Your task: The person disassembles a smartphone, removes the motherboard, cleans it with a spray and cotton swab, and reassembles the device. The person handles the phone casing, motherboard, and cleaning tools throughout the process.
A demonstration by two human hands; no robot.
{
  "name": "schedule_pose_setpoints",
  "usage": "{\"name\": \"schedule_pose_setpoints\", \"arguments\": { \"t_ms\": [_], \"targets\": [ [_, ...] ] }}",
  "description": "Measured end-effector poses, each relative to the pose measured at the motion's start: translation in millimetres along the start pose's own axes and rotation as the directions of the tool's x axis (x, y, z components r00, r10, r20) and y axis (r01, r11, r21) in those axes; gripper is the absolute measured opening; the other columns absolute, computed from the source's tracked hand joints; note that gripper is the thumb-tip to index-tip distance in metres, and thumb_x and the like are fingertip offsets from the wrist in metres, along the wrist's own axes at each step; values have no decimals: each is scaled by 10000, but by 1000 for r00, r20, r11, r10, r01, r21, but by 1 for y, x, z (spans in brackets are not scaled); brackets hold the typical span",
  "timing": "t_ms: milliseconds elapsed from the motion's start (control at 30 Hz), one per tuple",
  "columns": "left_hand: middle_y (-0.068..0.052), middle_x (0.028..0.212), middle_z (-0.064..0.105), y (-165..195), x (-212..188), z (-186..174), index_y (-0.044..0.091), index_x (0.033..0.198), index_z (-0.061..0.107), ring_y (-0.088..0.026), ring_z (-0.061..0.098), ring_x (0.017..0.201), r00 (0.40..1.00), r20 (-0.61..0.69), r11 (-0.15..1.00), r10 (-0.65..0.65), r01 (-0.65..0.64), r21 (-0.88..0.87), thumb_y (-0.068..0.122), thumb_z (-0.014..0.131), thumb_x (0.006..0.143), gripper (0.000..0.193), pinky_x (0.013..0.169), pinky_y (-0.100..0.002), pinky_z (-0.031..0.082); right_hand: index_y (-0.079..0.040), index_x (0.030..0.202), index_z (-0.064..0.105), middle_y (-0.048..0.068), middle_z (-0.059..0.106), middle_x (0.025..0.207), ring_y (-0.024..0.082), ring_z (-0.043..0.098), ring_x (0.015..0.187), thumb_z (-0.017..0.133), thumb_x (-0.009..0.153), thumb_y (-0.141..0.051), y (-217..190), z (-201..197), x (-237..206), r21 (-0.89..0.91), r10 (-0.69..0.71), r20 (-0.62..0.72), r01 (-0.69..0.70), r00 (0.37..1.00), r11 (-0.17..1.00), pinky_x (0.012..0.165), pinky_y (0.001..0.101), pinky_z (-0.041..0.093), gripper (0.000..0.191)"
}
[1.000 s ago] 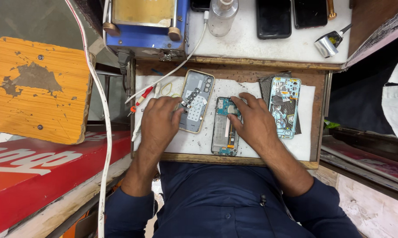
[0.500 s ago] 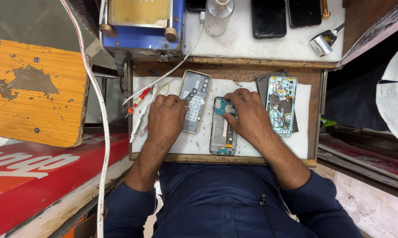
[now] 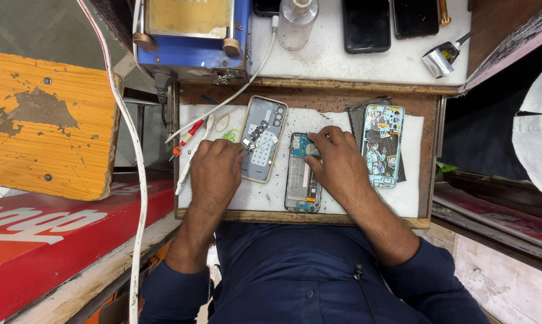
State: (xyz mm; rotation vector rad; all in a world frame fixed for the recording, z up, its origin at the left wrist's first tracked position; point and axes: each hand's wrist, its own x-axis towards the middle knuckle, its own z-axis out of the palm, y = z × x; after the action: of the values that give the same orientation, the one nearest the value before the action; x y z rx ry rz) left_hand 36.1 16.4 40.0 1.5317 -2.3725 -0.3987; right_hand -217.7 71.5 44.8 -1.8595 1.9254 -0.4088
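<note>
Fingertips of my right hand [image 3: 337,162] pinch a small part at the top of the opened phone [image 3: 302,174] under them; left hand [image 3: 214,171] loosely steadies the detached back cover [image 3: 262,139] alongside — keep pressure light, lift straight.

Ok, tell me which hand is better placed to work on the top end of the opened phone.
Right. The right hand already rests on the opened phone, fingertips at its top end. The left hand sits beside the grey back cover, fingertips at its edge, so it would likely have to cross over.
</note>
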Motion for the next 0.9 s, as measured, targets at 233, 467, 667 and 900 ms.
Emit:
{"name": "schedule_pose_setpoints", "arguments": {
  "t_ms": [233, 467, 667, 900],
  "targets": [
    [-70, 970, 701, 10, 5, 6, 73, 1046, 784, -284, 593, 934, 999, 31, 999, 10, -11, 33, 251, 836, 813, 298, 809, -431, 486, -44, 1212, 690, 160, 604, 1233, 336, 585, 1113, 838, 810, -185, -2, -1, 1, -5, -7, -8, 7, 1000, 1000, 921, 422, 543, 451],
    [-65, 999, 700, 17, 8, 6, 74, 1041, 781, -295, 594, 952, 999, 18, 999, 48, -48, 5, 185, 829, 800, 270, 819, -438, 495, -39, 1201, 667, 179, 574, 1264, 344, 577, 1127, 864, 781, -170, 0, 0, 4, 18, -24, -24, 24, 999, 1000, 938, 426, 537, 482],
    [-69, 1020, 691, 10, -2, 1, 80, 1004, 787, -304, 582, 964, 997, -71, 1000, 1, -1, -2, 187, 841, 790, 245, 849, -437, 498, -47, 1169, 661, 184, 556, 1311, 353, 569, 1157, 877, 763, -169, 2, 3, 2, 17, -30, -65, 31, 997, 999, 942, 439, 531, 475],
    [-60, 1006, 679, 15, 1, 16, 68, 991, 788, -295, 579, 956, 999, -32, 999, -15, 16, 31, 200, 840, 797, 241, 817, -440, 492, -59, 1189, 680, 162, 572, 1344, 352, 567, 1188, 852, 789, -171, 1, 8, -4, 59, 13, -96, -7, 995, 998, 939, 432, 531, 449]
  ]
}}
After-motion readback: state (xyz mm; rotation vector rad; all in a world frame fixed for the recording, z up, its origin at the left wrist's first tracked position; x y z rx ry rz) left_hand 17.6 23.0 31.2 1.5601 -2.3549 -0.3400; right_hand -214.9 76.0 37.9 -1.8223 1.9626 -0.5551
